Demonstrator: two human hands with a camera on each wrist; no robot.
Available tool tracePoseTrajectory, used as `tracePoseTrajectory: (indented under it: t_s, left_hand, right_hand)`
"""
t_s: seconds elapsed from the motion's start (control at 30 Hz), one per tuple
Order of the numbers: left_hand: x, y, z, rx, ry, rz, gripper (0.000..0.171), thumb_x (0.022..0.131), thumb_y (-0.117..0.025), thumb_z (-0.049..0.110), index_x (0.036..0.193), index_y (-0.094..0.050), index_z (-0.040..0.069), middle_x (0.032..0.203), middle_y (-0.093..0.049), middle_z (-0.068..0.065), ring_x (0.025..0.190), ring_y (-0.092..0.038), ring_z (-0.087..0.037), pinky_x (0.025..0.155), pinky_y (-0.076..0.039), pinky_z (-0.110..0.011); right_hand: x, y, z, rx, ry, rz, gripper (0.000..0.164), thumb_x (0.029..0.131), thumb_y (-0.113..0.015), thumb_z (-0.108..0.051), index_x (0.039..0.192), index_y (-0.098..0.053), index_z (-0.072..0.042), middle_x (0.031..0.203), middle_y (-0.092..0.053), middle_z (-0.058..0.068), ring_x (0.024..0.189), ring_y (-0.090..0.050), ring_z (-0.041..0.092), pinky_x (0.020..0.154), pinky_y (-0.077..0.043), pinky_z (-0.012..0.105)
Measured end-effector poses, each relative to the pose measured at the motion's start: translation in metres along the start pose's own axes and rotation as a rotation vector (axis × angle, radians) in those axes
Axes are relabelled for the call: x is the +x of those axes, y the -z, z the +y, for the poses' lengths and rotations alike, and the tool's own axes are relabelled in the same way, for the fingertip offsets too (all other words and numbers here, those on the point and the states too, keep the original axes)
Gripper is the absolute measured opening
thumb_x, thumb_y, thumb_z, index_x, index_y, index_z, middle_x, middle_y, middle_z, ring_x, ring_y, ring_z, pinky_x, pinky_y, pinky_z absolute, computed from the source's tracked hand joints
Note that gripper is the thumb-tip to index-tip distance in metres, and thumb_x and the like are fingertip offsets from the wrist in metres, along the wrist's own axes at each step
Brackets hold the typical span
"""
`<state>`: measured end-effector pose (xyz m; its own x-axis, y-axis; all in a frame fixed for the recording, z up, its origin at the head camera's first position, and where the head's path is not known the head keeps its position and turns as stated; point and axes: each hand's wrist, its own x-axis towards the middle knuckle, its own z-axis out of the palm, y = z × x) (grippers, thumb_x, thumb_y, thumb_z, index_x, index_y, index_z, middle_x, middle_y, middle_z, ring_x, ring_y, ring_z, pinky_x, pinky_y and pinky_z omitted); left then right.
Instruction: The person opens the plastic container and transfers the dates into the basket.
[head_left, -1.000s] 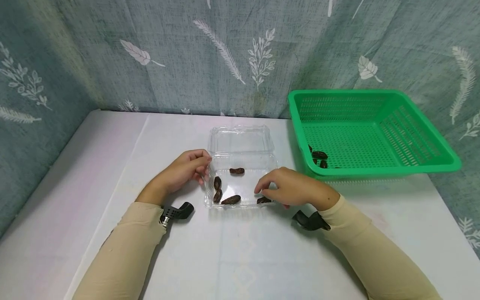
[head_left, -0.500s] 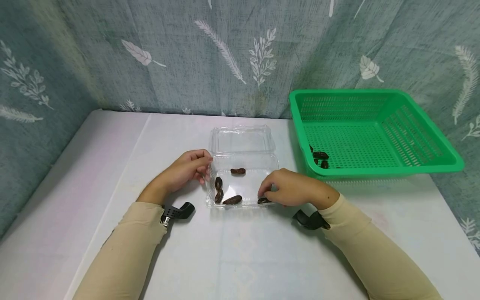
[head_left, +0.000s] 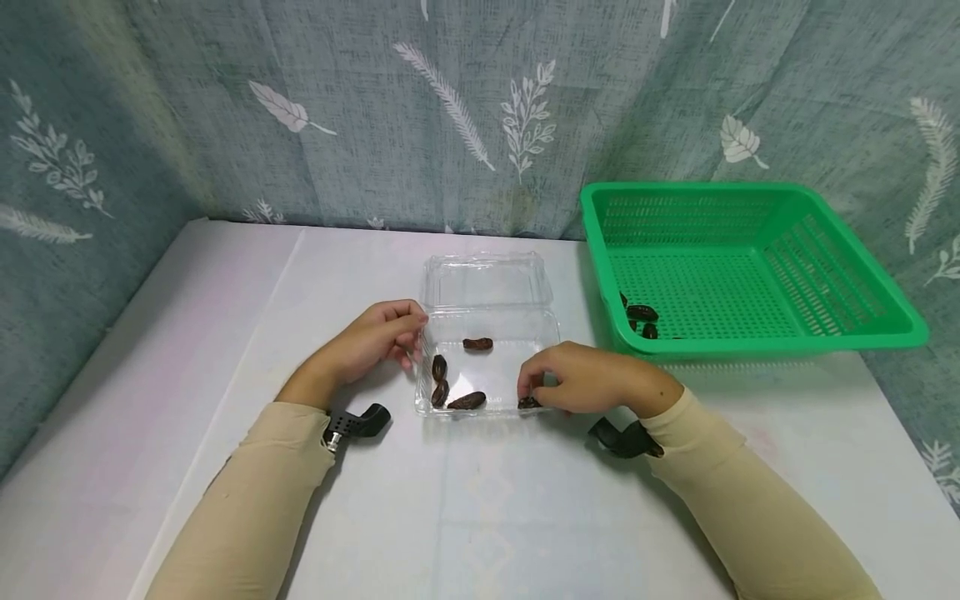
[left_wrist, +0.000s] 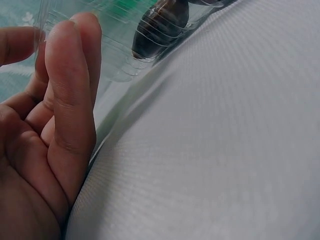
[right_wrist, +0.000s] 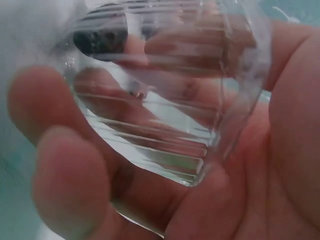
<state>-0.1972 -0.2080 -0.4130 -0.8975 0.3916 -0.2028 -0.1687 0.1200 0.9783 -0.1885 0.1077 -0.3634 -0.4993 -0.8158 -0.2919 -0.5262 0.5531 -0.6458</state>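
A clear plastic clamshell box (head_left: 495, 367) lies on the table with its lid (head_left: 487, 279) folded back. My left hand (head_left: 378, 337) pinches the rim of its left wall between thumb and fingers. Inside the box, two dates (head_left: 439, 381) line the left wall, another date (head_left: 467, 401) lies along the front, and one more (head_left: 477, 343) is toward the back. My right hand (head_left: 581, 377) reaches over the right wall and pinches a date (head_left: 528, 402) in the front right corner. Through the ribbed plastic, the right wrist view shows this date (right_wrist: 102, 35) at the fingertips, partly blurred.
At the back right stands a green slotted basket (head_left: 750, 342), with several dates (head_left: 642, 313) in its near left corner. A white cloth (head_left: 480, 517) covers the table. A patterned curtain (head_left: 337, 167) hangs behind it. Each wrist carries a black mount (head_left: 360, 422).
My right hand has lowered its fingertips onto the date in the front right corner, closing thumb and finger on it. The left hand has stayed at the box wall.
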Motion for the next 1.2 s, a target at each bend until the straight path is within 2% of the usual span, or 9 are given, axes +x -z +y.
tracePoseTrajectory:
  t_s: [0.07,0.17,0.37,0.53,0.67,0.83,1.03,1.2]
  left_hand:
    - [-0.0001,-0.0007,-0.0002,0.003,-0.002,0.001,0.017,0.104,-0.044,0.014,0.1,-0.051,0.0,0.073,-0.056,0.001,0.067,-0.062,-0.011,0.059,-0.055,-0.025]
    - [-0.0004,-0.0017,0.0,0.006,-0.005,0.002,0.018,0.104,-0.044,0.015,0.1,-0.051,-0.001,0.073,-0.057,0.0,0.067,-0.062,-0.011,0.059,-0.055,-0.025]
    - [-0.0013,-0.0007,-0.0017,0.009,0.005,-0.005,0.017,0.105,-0.043,0.014,0.1,-0.051,-0.001,0.074,-0.057,0.0,0.067,-0.062,-0.011,0.059,-0.055,-0.024]
    - [-0.0011,-0.0003,-0.0007,0.001,-0.016,0.002,0.018,0.104,-0.044,0.015,0.1,-0.051,-0.001,0.073,-0.056,0.0,0.066,-0.061,-0.011,0.058,-0.054,-0.025]
    - [-0.0007,-0.0004,0.0,-0.004,-0.008,-0.002,0.018,0.105,-0.044,0.016,0.101,-0.051,0.0,0.072,-0.055,0.001,0.066,-0.06,-0.011,0.058,-0.054,-0.024]
    - [-0.0001,-0.0004,0.0004,-0.009,0.0,-0.001,0.017,0.104,-0.044,0.015,0.101,-0.051,0.0,0.071,-0.053,0.002,0.065,-0.059,-0.012,0.058,-0.054,-0.024]
    - [-0.0002,-0.0004,0.0021,-0.011,-0.009,0.002,0.017,0.104,-0.044,0.015,0.102,-0.051,-0.001,0.069,-0.053,0.002,0.064,-0.058,-0.011,0.057,-0.054,-0.024]
    - [-0.0009,-0.0001,0.002,-0.002,-0.008,-0.004,0.017,0.104,-0.044,0.013,0.101,-0.051,-0.002,0.069,-0.052,0.002,0.064,-0.059,-0.011,0.058,-0.054,-0.024]
  right_hand:
    - [-0.001,0.0001,-0.0012,0.038,-0.015,-0.018,0.025,0.094,-0.048,-0.004,0.102,-0.071,-0.013,0.093,-0.067,-0.001,0.054,-0.053,0.006,0.067,-0.051,0.024]
    - [-0.0017,0.0003,-0.0021,0.093,-0.029,-0.037,0.024,0.095,-0.048,-0.004,0.102,-0.069,-0.012,0.093,-0.067,0.001,0.053,-0.056,0.009,0.062,-0.052,0.025]
    - [-0.0013,0.0002,-0.001,0.186,-0.033,-0.07,0.017,0.095,-0.051,-0.005,0.099,-0.066,-0.011,0.091,-0.067,0.006,0.056,-0.062,0.016,0.06,-0.056,0.028]
    - [-0.0007,0.0017,0.0015,0.251,-0.048,-0.079,0.015,0.095,-0.051,-0.009,0.099,-0.065,-0.013,0.094,-0.065,0.005,0.058,-0.066,0.021,0.055,-0.052,0.029]
    - [-0.0015,0.0029,0.0004,0.291,-0.072,-0.099,0.011,0.095,-0.052,-0.012,0.099,-0.063,-0.015,0.098,-0.063,0.004,0.06,-0.069,0.024,0.054,-0.05,0.03]
    - [-0.0034,0.0043,-0.0013,0.342,-0.054,-0.112,0.007,0.094,-0.057,-0.013,0.099,-0.062,-0.013,0.1,-0.061,0.007,0.06,-0.069,0.026,0.053,-0.05,0.031]
    - [-0.0036,0.0054,-0.0023,0.378,-0.047,-0.115,0.01,0.092,-0.064,-0.011,0.102,-0.064,-0.012,0.1,-0.058,0.008,0.061,-0.07,0.026,0.052,-0.051,0.03]
    - [-0.0045,0.006,-0.0038,0.346,-0.066,-0.098,0.014,0.093,-0.067,-0.013,0.106,-0.071,-0.015,0.1,-0.065,0.005,0.06,-0.07,0.023,0.053,-0.056,0.033]
